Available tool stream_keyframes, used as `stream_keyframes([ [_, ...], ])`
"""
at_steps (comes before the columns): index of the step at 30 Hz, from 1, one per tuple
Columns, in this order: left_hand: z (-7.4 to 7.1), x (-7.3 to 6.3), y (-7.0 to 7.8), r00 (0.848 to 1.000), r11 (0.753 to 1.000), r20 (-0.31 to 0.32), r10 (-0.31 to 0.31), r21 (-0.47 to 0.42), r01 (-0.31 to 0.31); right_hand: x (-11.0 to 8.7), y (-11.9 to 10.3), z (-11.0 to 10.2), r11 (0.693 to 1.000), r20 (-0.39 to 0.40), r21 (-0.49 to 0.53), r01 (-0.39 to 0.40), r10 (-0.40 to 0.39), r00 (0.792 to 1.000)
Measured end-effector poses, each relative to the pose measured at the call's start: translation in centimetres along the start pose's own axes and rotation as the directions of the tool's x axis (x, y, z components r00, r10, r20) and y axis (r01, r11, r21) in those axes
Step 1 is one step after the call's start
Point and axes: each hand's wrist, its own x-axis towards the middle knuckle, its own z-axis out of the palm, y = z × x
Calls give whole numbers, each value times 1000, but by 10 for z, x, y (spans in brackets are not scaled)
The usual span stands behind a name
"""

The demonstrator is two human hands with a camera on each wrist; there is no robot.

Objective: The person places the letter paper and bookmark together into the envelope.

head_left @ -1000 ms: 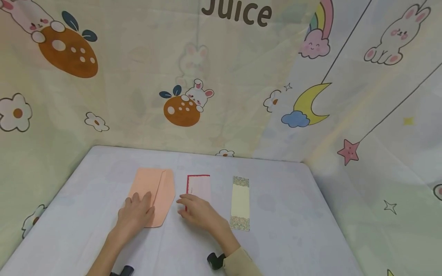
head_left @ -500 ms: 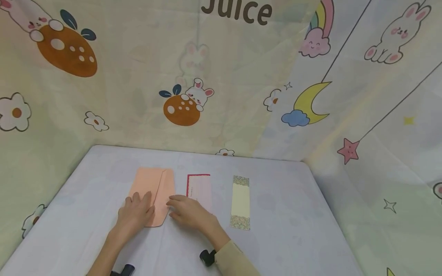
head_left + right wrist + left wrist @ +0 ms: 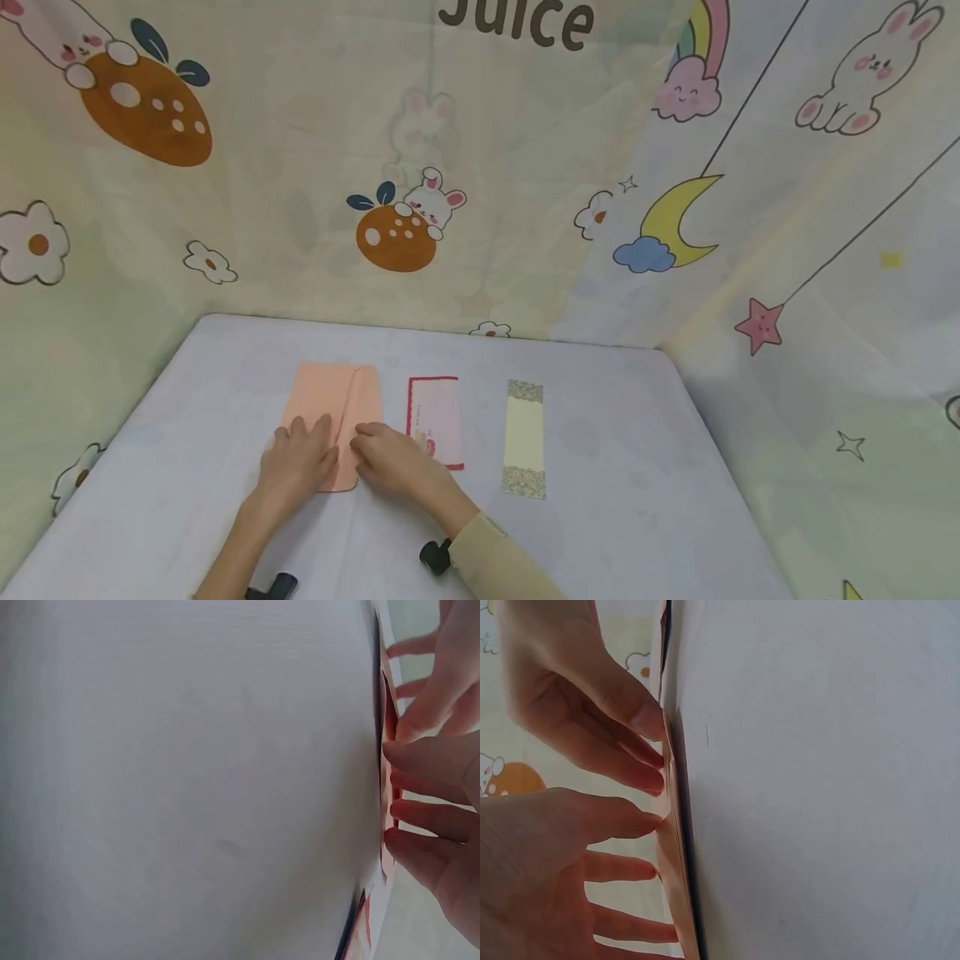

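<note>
A white worktop (image 3: 615,542) bears a pink card (image 3: 442,412) edged in red and, apart from it to the right, a cream bookmark (image 3: 524,435) with patterned bands at both ends; both lie flat. Behind rises a pale cloth backdrop (image 3: 292,125) printed with the lettering "Juice" (image 3: 516,23), bunnies clinging to orange fruits (image 3: 396,246), white flowers (image 3: 210,262), a rainbow (image 3: 712,37) over a pink cloud (image 3: 687,93), a yellow crescent moon (image 3: 664,221), a seated bunny (image 3: 862,79) and a pink star (image 3: 762,325).

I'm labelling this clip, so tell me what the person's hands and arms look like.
The left hand and right hand are gloveless. The right arm wears a beige sleeve; the left arm shows mostly bare. A black gadget sits by each arm.
</note>
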Motion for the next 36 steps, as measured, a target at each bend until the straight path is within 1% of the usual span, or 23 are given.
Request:
stream_keyframes([
  [10, 1, -2, 1, 1000, 1000, 10, -12, 24, 12, 2, -4, 3, 999, -31, 1, 46, -46, 998],
  [16, 1, -2, 1, 999, 997, 0, 46, 57, -46, 3, -7, 5, 999, -36, -8, 36, -36, 999],
  [20, 1, -5, 0, 997, 996, -22, 70, 53, -69, 3, -8, 5, 999, -44, -17, 44, -45, 998],
  [23, 1, -6, -3, 992, 992, -44, 114, 60, -111, 2, -8, 6, 999, -49, -19, 44, -45, 998],
  [26, 0, -8, -6, 987, 986, -48, 156, 62, -153, 2, -7, 7, 999, -54, -23, 47, -48, 997],
  [30, -5, -9, -9, 987, 986, -6, 162, 33, -162, 2, -6, 7, 998, -63, -24, 53, -55, 997],
  [33, -11, -8, -11, 989, 991, 62, 136, 10, -137, 2, -6, 7, 998, -63, -16, 56, -57, 996],
  [36, -16, -5, -12, 986, 993, 123, 115, 0, -116, 2, -7, 6, 999, -53, -5, 52, -52, 997],
])
